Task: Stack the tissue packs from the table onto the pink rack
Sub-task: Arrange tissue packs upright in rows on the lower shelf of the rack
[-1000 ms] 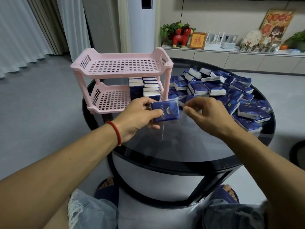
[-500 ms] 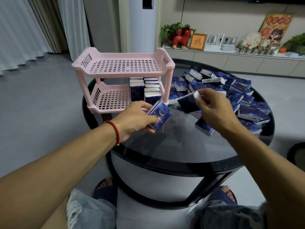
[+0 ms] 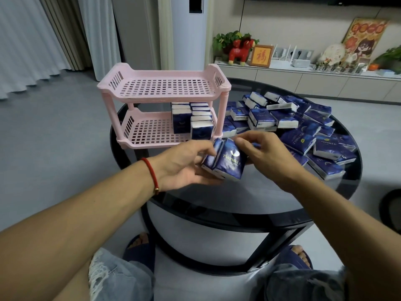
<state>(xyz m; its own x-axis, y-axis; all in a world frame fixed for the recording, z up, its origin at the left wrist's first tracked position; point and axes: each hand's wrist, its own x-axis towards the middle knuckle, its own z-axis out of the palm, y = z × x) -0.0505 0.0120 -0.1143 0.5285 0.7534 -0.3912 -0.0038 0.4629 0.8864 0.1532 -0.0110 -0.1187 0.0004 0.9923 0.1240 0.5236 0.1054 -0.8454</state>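
Observation:
Two dark blue tissue packs [image 3: 225,161] stand side by side between my hands, just in front of the pink rack [image 3: 165,96]. My left hand [image 3: 184,166] grips them from the left and below. My right hand [image 3: 260,151] pinches the right pack from above. Several packs [image 3: 193,122] stand upright at the right end of the rack's lower shelf; its top shelf holds nothing. A pile of loose packs [image 3: 299,129] covers the right half of the round glass table [image 3: 238,203].
The rack stands at the table's far left edge. A sideboard [image 3: 303,77] with ornaments runs along the back wall. My knees and sandalled feet show below the table's near rim.
My right hand picked a second pack from the pile and brought it left against the pack in my left hand. Both hands now hold the pair together.

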